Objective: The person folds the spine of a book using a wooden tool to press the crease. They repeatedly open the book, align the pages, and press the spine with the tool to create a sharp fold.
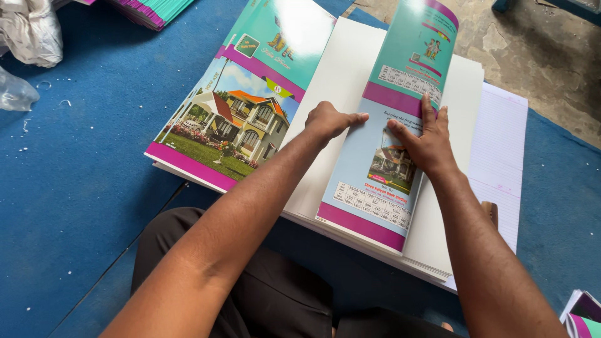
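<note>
A glossy printed cover sheet (382, 188), teal and pale blue with magenta bands and a house picture, lies folded over a stack of white sheets (335, 87). My left hand (330, 121) is curled, knuckles pressing along the sheet's left fold edge. My right hand (424, 143) lies flat on the sheet, fingers spread, holding it down. The sheet's far part curves upward.
A pile of matching house-picture covers (231, 119) lies to the left on the blue mat (81, 175). Ruled paper (504, 156) shows under the white stack at right. More covers (150, 11) at top, crumpled plastic (28, 31) top left, bare concrete floor (538, 56) top right.
</note>
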